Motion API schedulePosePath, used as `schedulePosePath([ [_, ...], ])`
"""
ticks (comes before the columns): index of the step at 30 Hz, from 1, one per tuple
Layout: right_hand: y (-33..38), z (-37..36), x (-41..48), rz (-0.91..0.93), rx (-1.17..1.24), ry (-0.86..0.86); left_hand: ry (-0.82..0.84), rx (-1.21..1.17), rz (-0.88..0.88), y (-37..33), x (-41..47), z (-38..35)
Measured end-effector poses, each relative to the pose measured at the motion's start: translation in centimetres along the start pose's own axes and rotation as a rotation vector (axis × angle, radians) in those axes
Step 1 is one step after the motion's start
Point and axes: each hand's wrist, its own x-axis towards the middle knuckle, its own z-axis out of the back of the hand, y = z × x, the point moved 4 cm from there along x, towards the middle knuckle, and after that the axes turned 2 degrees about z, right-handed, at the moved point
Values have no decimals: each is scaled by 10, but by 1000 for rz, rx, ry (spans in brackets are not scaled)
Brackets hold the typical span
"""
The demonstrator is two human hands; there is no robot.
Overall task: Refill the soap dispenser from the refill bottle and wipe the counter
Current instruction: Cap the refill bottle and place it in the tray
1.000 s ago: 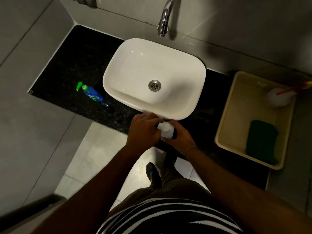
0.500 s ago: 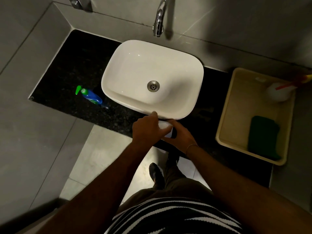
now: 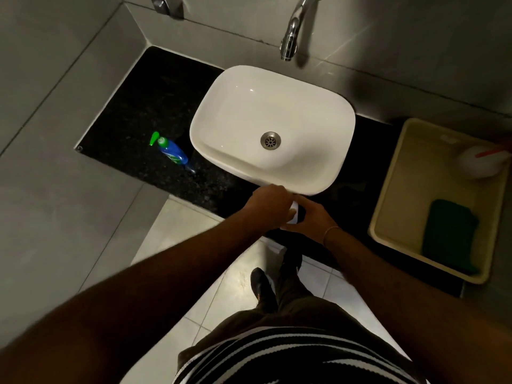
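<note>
Right, both hands meet at the counter's front edge, just below the white basin. Right hand wraps the body of a small white bottle, prob. the soap dispenser, steadying it; left hand is closed over its top, likely twisting the cap/pump off. Mostly hidden, so can't tell how tight either grip is. Its long axis seems upright, top toward the camera. Blue bottle w/ green cap, poss. the refill, lies tilted left of the basin, cap pointing away & left. Green cloth waits in the beige tub, handy for wiping.
</note>
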Motion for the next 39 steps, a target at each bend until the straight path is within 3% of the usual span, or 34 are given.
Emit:
schedulePosePath([
  [3,1,-2,-3,16,-16,-21,-64,31,-37,5,-2,2],
  [7,1,-4,-13,29,30,-96,-324,-52,-55,13,-14,-4],
  [12,6,12,-32,5,108,-215,-655,-299,185,11,-33,-5],
  [15,18,35,-49,34,84,-317,-796,-463,175,7,-34,-4],
  [19,26,78,-75,33,51,-389,-728,-622,71,-7,-10,1],
  [24,19,146,-100,5,84,-559,-703,-483,-54,-60,18,5],
  [29,-13,212,-101,-44,163,-748,-472,-302,-178,-109,63,-9],
  [39,-101,320,-46,-218,291,-863,-237,-253,-125,-181,141,-26],
])
